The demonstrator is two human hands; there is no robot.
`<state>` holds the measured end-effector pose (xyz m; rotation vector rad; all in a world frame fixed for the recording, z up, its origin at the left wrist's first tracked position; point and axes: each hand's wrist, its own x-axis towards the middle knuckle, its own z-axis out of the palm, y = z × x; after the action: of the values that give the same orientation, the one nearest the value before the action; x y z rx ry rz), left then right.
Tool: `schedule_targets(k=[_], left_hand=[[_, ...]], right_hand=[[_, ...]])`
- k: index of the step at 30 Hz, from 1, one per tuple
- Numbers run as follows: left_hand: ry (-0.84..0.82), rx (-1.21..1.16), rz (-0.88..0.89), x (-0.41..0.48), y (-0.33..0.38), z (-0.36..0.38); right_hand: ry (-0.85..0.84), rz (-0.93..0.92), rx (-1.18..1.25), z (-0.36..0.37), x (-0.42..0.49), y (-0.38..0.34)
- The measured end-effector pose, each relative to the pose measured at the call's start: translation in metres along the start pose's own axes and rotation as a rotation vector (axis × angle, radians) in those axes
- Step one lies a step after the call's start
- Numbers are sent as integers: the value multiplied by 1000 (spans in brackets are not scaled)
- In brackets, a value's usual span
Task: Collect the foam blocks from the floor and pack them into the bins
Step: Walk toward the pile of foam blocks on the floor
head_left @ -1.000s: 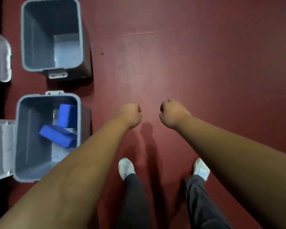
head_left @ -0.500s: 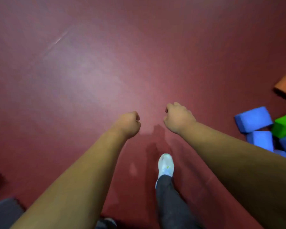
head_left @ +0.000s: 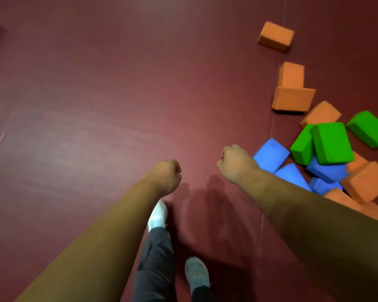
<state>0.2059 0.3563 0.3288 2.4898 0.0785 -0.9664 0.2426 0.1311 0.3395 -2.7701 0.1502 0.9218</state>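
Maroon floor [head_left: 96,94]: hovering left hand [head_left: 166,176], right hand [head_left: 236,165], both fisted empty, near blue block [head_left: 271,154]; likely light, squashy, needing grip across long sides.

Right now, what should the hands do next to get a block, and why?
Probably open the right hand and reach for the nearest blue block. It and the left hand are curled and hold nothing, and that block is the one closest to the right hand, with its top uncovered.

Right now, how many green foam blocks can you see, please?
3 green foam blocks: one atop the blue foam blocks, one tucked against its left, one farther right. More may be hidden.
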Motion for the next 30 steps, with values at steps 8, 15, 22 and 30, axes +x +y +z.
schedule_targets(k=[8,15,22,30], left_hand=[[-76,117,95,148,50,-70],[-96,268,194,260,120,-117],[-238,468,260,347,187,-37],[-396,529,319,400,289,150]], right_hand=[[-3,102,114,-61,106,16],[16,233,221,-111,195,60],[-98,362,291,-63,220,183],[-226,498,398,27,238,375]])
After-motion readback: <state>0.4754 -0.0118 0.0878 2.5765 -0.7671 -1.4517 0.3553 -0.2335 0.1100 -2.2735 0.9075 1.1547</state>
